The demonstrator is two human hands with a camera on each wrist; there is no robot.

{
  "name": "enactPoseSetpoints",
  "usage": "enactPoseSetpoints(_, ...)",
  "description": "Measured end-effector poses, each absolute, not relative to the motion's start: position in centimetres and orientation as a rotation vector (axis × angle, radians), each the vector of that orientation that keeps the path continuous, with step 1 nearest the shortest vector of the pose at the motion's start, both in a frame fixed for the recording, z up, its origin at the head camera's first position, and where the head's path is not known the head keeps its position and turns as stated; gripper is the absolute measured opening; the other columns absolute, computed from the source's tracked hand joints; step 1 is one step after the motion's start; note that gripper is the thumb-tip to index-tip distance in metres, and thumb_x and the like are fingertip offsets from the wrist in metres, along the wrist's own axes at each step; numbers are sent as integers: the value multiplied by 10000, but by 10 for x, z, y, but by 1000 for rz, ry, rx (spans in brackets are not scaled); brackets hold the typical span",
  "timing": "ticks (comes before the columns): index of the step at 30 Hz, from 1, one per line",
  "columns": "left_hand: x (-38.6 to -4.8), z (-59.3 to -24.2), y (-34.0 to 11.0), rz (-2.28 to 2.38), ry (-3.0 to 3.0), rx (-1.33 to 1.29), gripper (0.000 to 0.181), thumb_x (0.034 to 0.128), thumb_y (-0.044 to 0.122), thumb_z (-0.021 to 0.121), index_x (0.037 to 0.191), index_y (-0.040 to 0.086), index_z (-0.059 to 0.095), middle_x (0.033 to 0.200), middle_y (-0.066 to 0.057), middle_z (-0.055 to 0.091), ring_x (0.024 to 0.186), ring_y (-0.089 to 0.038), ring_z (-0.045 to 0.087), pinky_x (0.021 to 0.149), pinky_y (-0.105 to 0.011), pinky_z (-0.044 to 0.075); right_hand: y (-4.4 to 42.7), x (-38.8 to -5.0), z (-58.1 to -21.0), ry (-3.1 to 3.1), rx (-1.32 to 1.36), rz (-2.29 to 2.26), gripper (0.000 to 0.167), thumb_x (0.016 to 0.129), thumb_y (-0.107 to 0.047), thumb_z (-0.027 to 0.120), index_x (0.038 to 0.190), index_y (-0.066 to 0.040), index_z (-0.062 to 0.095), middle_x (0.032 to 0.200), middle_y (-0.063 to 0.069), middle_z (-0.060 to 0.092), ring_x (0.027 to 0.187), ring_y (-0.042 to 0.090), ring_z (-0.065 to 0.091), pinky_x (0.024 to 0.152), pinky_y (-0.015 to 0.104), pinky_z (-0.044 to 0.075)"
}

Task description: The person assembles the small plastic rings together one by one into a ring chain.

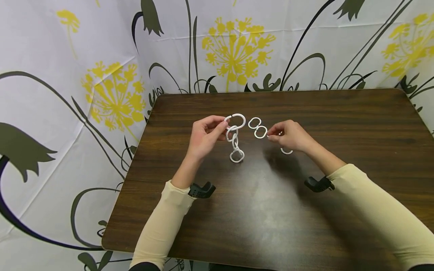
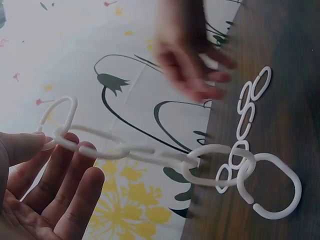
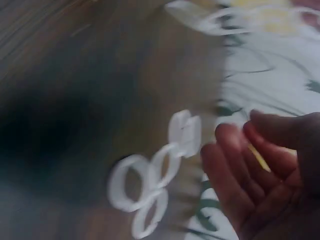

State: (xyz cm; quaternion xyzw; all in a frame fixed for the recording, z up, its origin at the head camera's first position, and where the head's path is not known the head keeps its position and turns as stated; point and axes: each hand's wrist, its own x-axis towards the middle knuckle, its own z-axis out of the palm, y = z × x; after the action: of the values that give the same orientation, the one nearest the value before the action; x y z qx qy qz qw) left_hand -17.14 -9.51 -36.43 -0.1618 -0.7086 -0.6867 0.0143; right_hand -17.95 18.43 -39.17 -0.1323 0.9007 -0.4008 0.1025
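My left hand [image 1: 202,136] pinches the top link of a short chain of white plastic C-shaped links [image 1: 243,121] between thumb and fingers. The other links hang below it, and each has a narrow gap in its ring. My right hand [image 1: 291,135] hovers above loose white links [image 1: 266,132] on the table, with one link [image 1: 286,153] partly hidden beneath it. In the right wrist view, the fingers [image 3: 215,162] are loosely bent with nothing between them. Several links [image 3: 116,186] lie close together on the wood there, blurred by motion.
A dark brown wooden table [image 1: 257,210] spans the space under both arms. Behind its far edge hangs a white cloth [image 1: 298,22] with yellow and grey-green flowers. Dark wrist cameras [image 1: 202,190] sit on both forearms.
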Motion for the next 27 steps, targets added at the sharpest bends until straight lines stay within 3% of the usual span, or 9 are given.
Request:
enactPoseSetpoints(7,-171,-364,-96,-2156,-2212,-492,188,940,41,651,1058,-103,670,891,-146,700,683,-180,693,620,-382,606,201,-171,-428,3007,-275,-643,183,853,-279,738,881,-98,742,795,71,698,748,325,646,582,504,508)
enactPoseSetpoints(11,-170,-365,-97,-2168,-2198,-492,180,936,25,649,1053,-111,667,845,-111,698,695,-221,691,624,-403,604,204,-169,-439,3051,-236,-549,225,825,-341,774,821,-117,751,765,86,700,721,361,653,545,537,506)
enactPoseSetpoints(21,-168,-365,-98,-2190,-2180,-483,178,933,13,647,1049,-123,660,823,-81,693,683,-138,668,598,-310,599,203,-166,-445,3077,-280,-520,111,816,-191,730,712,-158,710,682,54,660,623,335,626,504,533,488)
enactPoseSetpoints(27,-169,-364,-99,-2175,-2183,-495,177,935,18,647,1049,-116,662,823,-88,691,682,-145,668,598,-323,601,205,-163,-442,3016,-260,-485,120,811,-163,674,692,-153,660,667,55,628,605,306,598,486,497,475)
